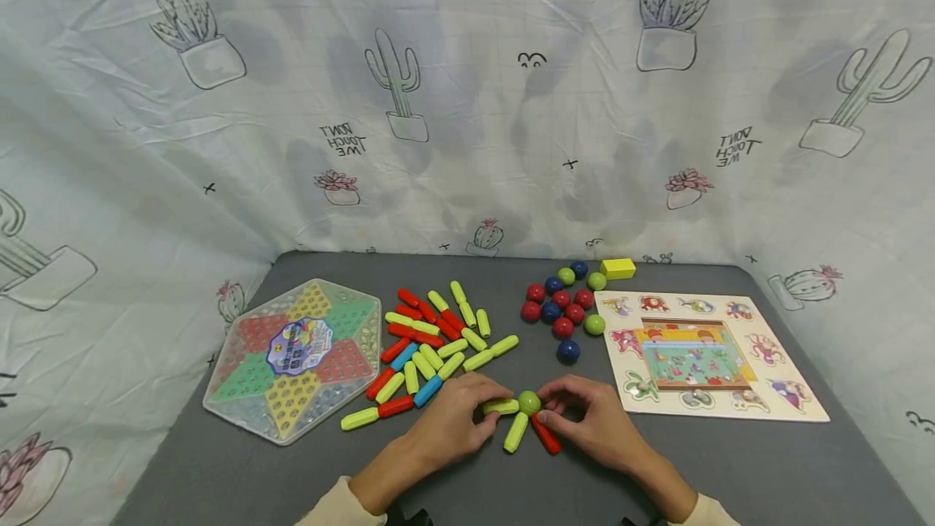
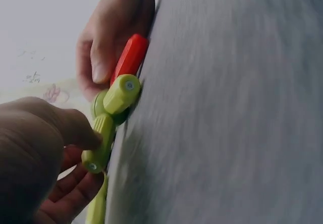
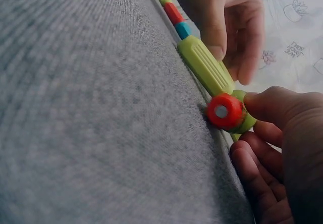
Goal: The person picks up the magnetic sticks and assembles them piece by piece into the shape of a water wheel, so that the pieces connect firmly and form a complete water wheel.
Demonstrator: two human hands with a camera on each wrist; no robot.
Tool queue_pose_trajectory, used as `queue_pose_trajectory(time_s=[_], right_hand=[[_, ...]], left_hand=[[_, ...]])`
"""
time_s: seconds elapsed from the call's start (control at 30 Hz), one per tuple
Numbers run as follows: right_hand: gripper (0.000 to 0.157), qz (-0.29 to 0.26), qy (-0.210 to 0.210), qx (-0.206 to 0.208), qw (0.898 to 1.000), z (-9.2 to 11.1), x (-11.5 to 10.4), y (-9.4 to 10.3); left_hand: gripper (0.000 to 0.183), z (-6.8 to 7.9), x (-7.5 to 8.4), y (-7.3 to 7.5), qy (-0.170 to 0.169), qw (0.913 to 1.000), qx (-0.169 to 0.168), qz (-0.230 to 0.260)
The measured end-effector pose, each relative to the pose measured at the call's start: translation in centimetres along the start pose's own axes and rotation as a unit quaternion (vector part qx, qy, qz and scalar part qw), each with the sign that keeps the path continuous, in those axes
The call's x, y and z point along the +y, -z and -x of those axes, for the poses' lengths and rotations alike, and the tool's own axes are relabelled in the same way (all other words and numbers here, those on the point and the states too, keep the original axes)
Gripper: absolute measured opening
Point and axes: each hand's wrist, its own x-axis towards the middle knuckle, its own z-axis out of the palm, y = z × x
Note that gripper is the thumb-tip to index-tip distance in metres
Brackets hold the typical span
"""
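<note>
A green ball [image 1: 529,403] lies on the dark tabletop between the hands, with short ribbed sticks meeting it. My left hand [image 1: 467,408] pinches a yellow-green stick [image 2: 101,141] between thumb and fingers; its inner end is at the ball. A second yellow-green stick [image 1: 515,433] and a red stick [image 1: 546,433] point from the ball toward me. Metal discs show in the stick ends. My right hand [image 1: 595,420] holds the green ball [image 3: 244,123] from the right, with thumb and fingertips at its side, close beside the red stick.
Several loose yellow-green, red and blue sticks [image 1: 428,389] are spread left of centre. Red, blue and green balls [image 1: 562,328] cluster behind the right hand, near a yellow block [image 1: 618,269]. A hexagonal game board [image 1: 336,380] lies left; a picture puzzle board [image 1: 635,355] lies right.
</note>
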Motion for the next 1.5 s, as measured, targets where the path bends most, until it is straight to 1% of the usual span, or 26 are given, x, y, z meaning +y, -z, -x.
queue_pose_trajectory(time_s=[0.1,0.2,0.33,0.43,0.53,0.67,0.73,0.87,1.0,1.13,1.23,1.27,1.33,1.4,1.43,1.5], right_hand=[[0.02,0.0,0.0,0.002,1.0,0.0,0.0,0.0],[0.02,0.003,0.002,0.005,1.0,-0.1,0.1,0.0],[0.022,0.002,-0.001,0.01,1.0,-0.1,0.0,-0.1],[0.023,-0.004,-0.003,0.014,1.0,-0.1,-0.1,-0.2],[0.023,-0.005,0.001,0.017,1.0,0.0,-0.2,-0.2],[0.022,-0.002,0.004,0.021,1.0,0.0,-0.2,-0.1],[0.021,-0.001,0.002,0.021,1.0,0.0,-0.1,-0.1],[0.021,-0.001,0.004,0.019,1.0,0.0,0.0,-0.2],[0.021,-0.001,0.003,0.02,1.0,0.1,0.1,-0.2],[0.022,0.002,0.001,0.019,1.0,0.2,0.0,-0.3],[0.022,0.005,0.002,0.019,1.0,0.2,0.0,-0.3],[0.022,0.006,0.003,0.019,1.0,0.2,0.0,-0.3],[0.022,0.008,0.004,0.021,1.0,0.2,-0.1,-0.3],[0.022,0.009,0.006,0.022,1.0,0.1,-0.1,-0.3],[0.022,0.008,0.007,0.023,1.0,0.1,-0.1,-0.3],[0.022,0.006,0.009,0.022,1.0,0.0,-0.1,-0.3]], left_hand=[[0.027,0.0,-0.1,-0.6,0.016,0.9985,0.01,0.051],[0.027,0.1,-0.2,-1.1,0.035,0.9946,0.019,0.096],[0.027,0.3,-0.2,-1.5,0.051,0.9881,0.016,0.144],[0.027,0.3,-0.2,-1.8,0.06,0.9839,0.005,0.168],[0.028,0.4,-0.1,-1.9,0.063,0.9816,-0.007,0.181],[0.031,0.3,-0.2,-1.8,0.054,0.9805,-0.021,0.188],[0.031,0.3,-0.4,-1.5,0.048,0.979,-0.03,0.196],[0.032,0.8,-1.1,0.1,0.042,0.974,-0.046,0.218],[0.035,2.2,-2.2,2.5,0.052,0.9639,-0.055,0.255],[0.035,5.0,-3.7,5.3,0.075,0.9483,-0.051,0.304],[0.035,7.3,-4.5,7.4,0.101,0.9366,-0.028,0.334],[0.035,8.0,-4.8,8.0,0.11,0.9343,-0.019,0.338],[0.034,9.3,-5.1,8.8,0.123,0.933,0.005,0.338],[0.032,10.1,-5.2,9.3,0.135,0.9357,0.033,0.324],[0.031,10.4,-5.3,9.4,0.139,0.9396,0.046,0.309],[0.029,10.8,-5.2,9.3,0.147,0.9535,0.078,0.251]])
